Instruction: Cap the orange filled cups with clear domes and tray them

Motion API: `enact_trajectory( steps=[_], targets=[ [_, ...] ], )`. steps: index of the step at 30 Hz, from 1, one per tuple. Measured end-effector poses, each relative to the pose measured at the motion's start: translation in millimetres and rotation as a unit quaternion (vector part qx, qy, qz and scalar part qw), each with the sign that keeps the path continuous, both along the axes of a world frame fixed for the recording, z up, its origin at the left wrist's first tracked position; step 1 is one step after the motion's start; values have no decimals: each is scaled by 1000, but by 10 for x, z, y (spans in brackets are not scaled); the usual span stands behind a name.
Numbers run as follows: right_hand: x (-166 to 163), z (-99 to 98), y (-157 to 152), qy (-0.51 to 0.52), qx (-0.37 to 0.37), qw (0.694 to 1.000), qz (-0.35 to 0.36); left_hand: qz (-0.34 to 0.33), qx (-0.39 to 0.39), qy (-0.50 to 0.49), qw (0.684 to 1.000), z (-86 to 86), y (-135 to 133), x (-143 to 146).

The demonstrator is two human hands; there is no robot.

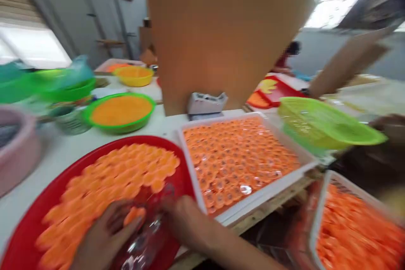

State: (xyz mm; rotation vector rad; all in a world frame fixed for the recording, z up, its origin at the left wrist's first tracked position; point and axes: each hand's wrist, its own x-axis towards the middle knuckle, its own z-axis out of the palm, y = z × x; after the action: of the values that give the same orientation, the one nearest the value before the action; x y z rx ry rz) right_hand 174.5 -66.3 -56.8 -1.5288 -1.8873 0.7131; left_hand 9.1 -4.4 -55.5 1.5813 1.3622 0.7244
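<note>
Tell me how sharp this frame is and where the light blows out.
Head view: motion blur smears everything, so the left hand and right hand over the red tray lack crisp edges. Head view: the window at upper left is blown out white, and small glare spots sit on the orange pieces in the white tray.

Grey wall (79,0), bright window (31,46), white table (63,152).

Motion smears my left hand (104,236) and right hand (186,223), so I cannot tell what the clear shiny thing (146,236) between their fingers is. The red tray (28,223) under the left fingers runs off the bottom-left corner.
</note>
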Motion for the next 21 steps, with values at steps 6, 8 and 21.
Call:
enact_trajectory(
  steps=[6, 8, 21],
  targets=[
    [-45, 27, -61, 242, -80, 967, -4, -20, -127, -69, 989, 202, -297, -327],
    [-67, 2, -92, 274, -131, 953, -24, -23, -146, -82, 986, 236, -330, -305],
    [-244, -96, -132, 214, -50, 968, -118, -37, -87, -73, 993, 207, -455, -285]
  ],
)
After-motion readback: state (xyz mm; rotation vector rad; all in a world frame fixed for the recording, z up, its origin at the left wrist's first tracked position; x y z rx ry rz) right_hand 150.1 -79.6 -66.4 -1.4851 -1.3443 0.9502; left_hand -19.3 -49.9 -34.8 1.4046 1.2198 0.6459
